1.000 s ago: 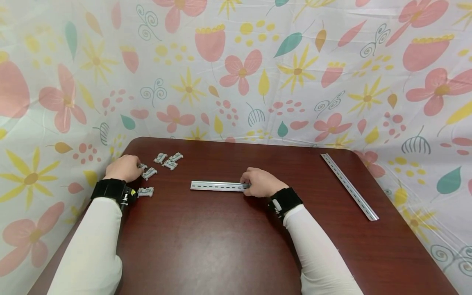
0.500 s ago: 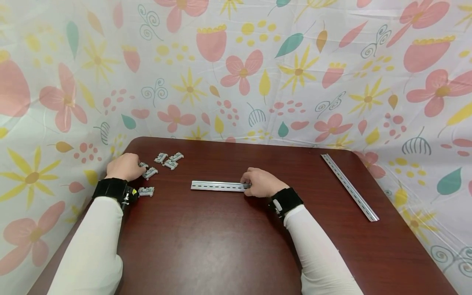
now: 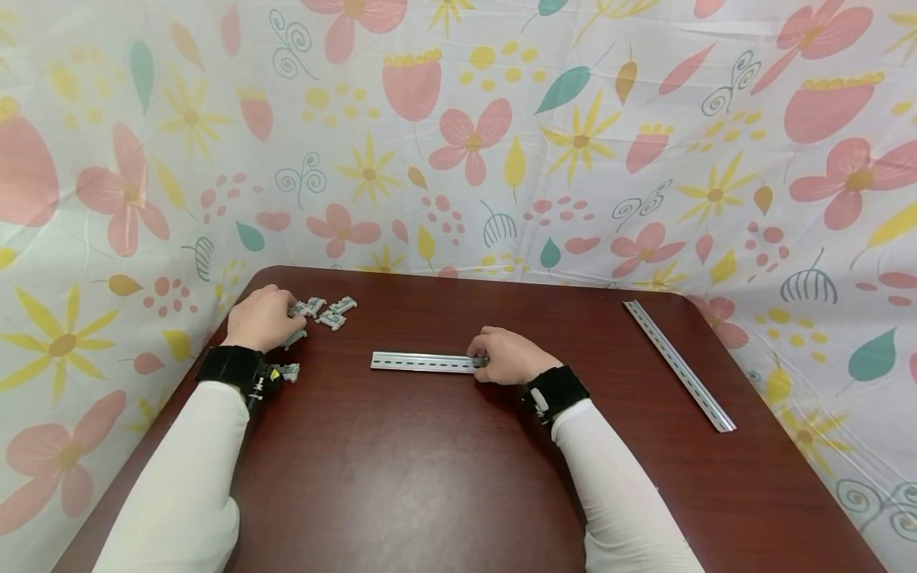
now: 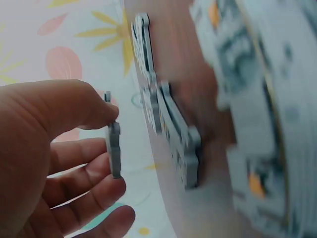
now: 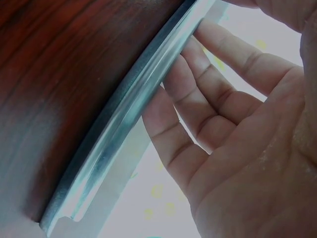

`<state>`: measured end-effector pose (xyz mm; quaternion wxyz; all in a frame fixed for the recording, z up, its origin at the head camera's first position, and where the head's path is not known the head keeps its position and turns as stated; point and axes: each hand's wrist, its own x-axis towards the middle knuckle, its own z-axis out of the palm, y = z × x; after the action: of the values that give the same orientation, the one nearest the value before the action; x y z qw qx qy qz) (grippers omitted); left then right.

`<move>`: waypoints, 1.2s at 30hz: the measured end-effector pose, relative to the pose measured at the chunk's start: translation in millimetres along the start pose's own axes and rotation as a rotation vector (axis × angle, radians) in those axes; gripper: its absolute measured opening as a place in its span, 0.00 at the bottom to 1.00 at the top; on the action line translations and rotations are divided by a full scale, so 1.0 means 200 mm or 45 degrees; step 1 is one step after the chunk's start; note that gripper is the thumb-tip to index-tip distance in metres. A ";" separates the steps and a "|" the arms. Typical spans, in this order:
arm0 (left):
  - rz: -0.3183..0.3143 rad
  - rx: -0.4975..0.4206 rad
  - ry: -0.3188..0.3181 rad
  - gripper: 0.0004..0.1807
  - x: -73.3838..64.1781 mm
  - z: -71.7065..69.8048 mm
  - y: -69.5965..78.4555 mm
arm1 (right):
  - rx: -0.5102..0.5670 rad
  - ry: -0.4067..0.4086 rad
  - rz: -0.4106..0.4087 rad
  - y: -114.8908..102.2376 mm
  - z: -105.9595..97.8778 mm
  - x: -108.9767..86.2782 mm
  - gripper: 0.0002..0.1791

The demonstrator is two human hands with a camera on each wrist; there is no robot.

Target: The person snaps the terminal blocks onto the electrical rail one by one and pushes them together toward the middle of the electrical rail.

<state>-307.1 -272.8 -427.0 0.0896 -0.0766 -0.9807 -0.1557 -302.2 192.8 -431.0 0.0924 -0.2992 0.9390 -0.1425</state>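
Note:
My left hand (image 3: 261, 320) pinches a thin grey terminal block (image 4: 114, 148) between thumb and fingers, raised off the table at the far left. Several more terminal blocks (image 3: 332, 320) lie beside and beneath that hand. In the left wrist view, other blocks (image 4: 179, 141) stand out against the tabletop, and one large blurred block (image 4: 262, 119) is close to the camera. The right hand (image 3: 510, 356) holds the right end of a slotted metal DIN rail (image 3: 423, 362), which lies flat mid-table. Its fingers press along the rail's edge (image 5: 129, 109) in the right wrist view.
A second, longer DIN rail (image 3: 679, 364) lies slanted at the right side of the brown table (image 3: 401, 477). A flower-printed cloth (image 3: 458, 135) hangs behind the table and along both sides.
My left hand has come up and moved rightward with the terminal block, away from its spot at the table's left edge. The right hand and the rail have stayed put.

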 end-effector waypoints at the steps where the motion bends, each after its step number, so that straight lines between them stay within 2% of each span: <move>1: 0.008 -0.002 0.002 0.21 0.00 0.01 0.01 | -0.001 -0.002 0.000 0.00 0.00 0.00 0.16; 7: 0.067 0.002 0.057 0.20 0.01 0.04 0.11 | 0.000 -0.006 -0.005 0.01 0.01 0.00 0.17; 17: 0.221 0.069 0.109 0.16 0.02 0.10 0.28 | -0.003 -0.015 -0.005 0.00 0.01 0.00 0.18; 22: 0.298 0.082 0.169 0.12 0.03 0.12 0.33 | -0.002 -0.010 -0.010 0.00 0.01 0.00 0.18; 26: 0.368 0.062 0.224 0.14 0.03 0.13 0.37 | 0.010 -0.001 -0.020 0.00 0.00 -0.01 0.18; 36: 0.527 0.058 0.239 0.15 0.02 0.18 0.50 | 0.053 0.034 -0.037 -0.01 0.00 -0.01 0.18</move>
<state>-298.4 -167.0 -431.4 0.2123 -0.2593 -0.9347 -0.1185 -300.2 193.1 -430.1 0.0839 -0.3088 0.9325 -0.1673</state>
